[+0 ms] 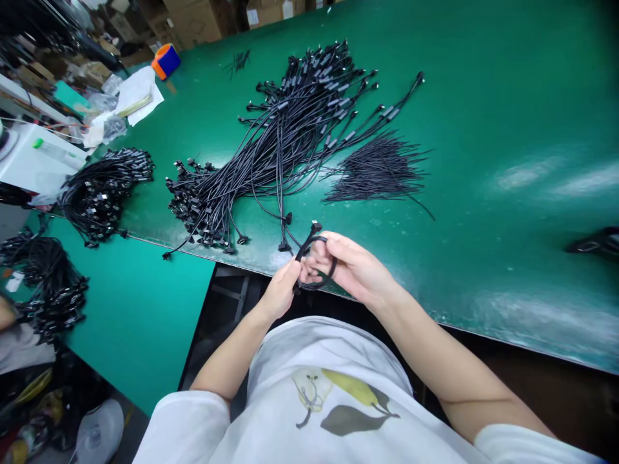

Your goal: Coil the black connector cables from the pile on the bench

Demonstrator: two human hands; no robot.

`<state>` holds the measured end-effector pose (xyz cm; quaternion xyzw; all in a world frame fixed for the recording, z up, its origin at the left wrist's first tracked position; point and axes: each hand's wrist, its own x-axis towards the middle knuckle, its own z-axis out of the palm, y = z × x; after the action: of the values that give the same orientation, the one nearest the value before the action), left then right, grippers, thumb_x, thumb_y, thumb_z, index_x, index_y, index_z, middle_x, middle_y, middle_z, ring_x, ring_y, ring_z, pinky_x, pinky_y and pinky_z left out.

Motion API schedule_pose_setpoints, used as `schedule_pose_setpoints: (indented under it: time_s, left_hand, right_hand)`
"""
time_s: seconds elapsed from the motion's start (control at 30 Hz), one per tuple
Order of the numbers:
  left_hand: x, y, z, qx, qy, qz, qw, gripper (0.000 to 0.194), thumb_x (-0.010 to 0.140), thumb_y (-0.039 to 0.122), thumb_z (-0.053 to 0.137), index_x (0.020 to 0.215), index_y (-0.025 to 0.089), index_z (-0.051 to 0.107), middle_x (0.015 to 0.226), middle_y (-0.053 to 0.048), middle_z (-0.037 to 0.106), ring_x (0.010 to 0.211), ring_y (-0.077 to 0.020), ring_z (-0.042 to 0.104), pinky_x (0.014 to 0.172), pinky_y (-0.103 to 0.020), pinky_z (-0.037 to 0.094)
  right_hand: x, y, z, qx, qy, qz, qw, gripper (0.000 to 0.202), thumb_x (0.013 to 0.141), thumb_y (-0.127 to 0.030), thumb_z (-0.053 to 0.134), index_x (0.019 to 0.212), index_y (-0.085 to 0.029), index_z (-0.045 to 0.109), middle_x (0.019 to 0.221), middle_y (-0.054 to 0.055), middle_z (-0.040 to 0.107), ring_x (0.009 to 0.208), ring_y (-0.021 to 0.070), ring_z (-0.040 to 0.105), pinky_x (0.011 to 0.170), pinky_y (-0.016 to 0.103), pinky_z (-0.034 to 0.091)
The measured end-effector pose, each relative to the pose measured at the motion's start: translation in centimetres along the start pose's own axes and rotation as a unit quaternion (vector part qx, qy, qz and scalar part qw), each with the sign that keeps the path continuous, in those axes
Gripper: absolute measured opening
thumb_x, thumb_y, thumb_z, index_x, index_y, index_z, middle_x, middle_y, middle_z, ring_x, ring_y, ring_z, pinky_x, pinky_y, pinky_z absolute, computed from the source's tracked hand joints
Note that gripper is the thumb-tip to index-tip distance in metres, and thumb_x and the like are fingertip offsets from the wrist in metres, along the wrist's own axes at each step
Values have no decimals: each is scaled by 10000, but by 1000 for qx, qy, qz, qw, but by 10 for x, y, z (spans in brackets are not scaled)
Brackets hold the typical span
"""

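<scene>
Just above the table's front edge I hold a black cable [333, 265] bent into a round loop. My left hand [283, 283] pinches the loop's left side, its fingers closed. On the other side my right hand [355, 264] grips the cable between thumb and fingers; some fingertips inside the loop are blurred. One connector end [316, 227] sticks up above the loop. Beyond my hands lies a big spread of straight black cables [271, 145] with connectors at both ends. To its right is a pile of thin black ties [377, 169].
The green table [483, 212] reaches far right, with a dark object [594, 243] near that side. Coiled cables [104, 193] lie at the left, more [46, 283] on a lower green table [145, 309]. An orange-and-blue tape roll [166, 61] and papers [138, 93] stand behind. Another person's sleeve [24, 348] shows far left.
</scene>
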<state>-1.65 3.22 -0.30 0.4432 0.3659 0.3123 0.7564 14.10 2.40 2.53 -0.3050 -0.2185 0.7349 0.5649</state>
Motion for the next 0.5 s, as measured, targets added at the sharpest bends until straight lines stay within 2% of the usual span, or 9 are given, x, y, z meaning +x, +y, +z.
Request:
schedule_pose_setpoints:
  time_s: [0.03, 0.1, 0.13, 0.2, 0.27, 0.3, 0.4, 0.5]
  left_hand:
    - [-3, -1, 2, -10, -13, -22, 1000, 565, 774, 683, 625, 627, 163, 462, 825, -35, 582, 793, -143, 588, 829, -336, 542]
    - [-9, 1, 5, -34, -64, -85, 994, 581, 751, 691, 645, 638, 155, 450, 913, -72, 624, 813, -166, 623, 779, -354, 562]
    - [-11, 1, 7, -48, -92, -112, 988, 585, 747, 692, 648, 644, 155, 440, 909, -84, 641, 790, -172, 638, 750, -359, 567]
    - [-16, 2, 10, -71, -132, -141, 978, 587, 753, 694, 640, 642, 162, 418, 830, -100, 665, 718, -179, 648, 681, -341, 555]
    - [-19, 0, 12, -79, -153, -138, 975, 570, 773, 682, 629, 642, 168, 420, 750, -101, 668, 648, -166, 628, 624, -303, 515]
    - [-21, -1, 12, -77, -150, -129, 977, 556, 786, 670, 623, 646, 168, 428, 739, -98, 664, 633, -157, 613, 608, -288, 493]
    - [-24, -7, 15, -39, -111, -89, 989, 534, 813, 656, 599, 653, 173, 434, 735, -62, 622, 632, -130, 559, 611, -275, 453]
    - [-28, -13, 20, 95, -71, -27, 993, 482, 868, 635, 532, 743, 171, 492, 752, -30, 580, 678, -125, 518, 670, -286, 440]
  right_hand:
    - [-1, 1, 1, 1, 19, -20, 1000, 380, 677, -469, 831, 735, -172, 601, 796, 1, 585, 684, 92, 573, 612, 222, 505]
    - [-5, 4, 4, 5, 74, -45, 996, 368, 688, -472, 826, 857, -190, 660, 1041, 32, 659, 890, 125, 647, 746, 230, 552]
    - [-8, 5, 7, 10, 100, -39, 994, 385, 718, -494, 800, 921, -193, 671, 1096, 47, 668, 959, 139, 656, 801, 238, 560]
    - [-15, 6, 14, 22, 134, 7, 991, 423, 789, -557, 717, 954, -170, 666, 1048, 88, 695, 989, 171, 672, 822, 269, 578]
    - [-20, 6, 23, 28, 150, 38, 988, 474, 814, -620, 656, 907, -156, 640, 907, 93, 697, 878, 181, 691, 697, 275, 597]
    - [-22, 6, 26, 27, 153, 33, 987, 505, 807, -660, 634, 884, -161, 619, 840, 78, 681, 795, 172, 687, 608, 263, 585]
    - [-22, 9, 34, 27, 149, -53, 987, 596, 749, -792, 566, 804, -201, 515, 724, 9, 599, 547, 116, 590, 386, 210, 450]
    - [-15, 11, 34, 42, 160, -134, 977, 652, 726, -865, 484, 770, -216, 427, 647, -46, 506, 371, 42, 381, 310, 166, 274]
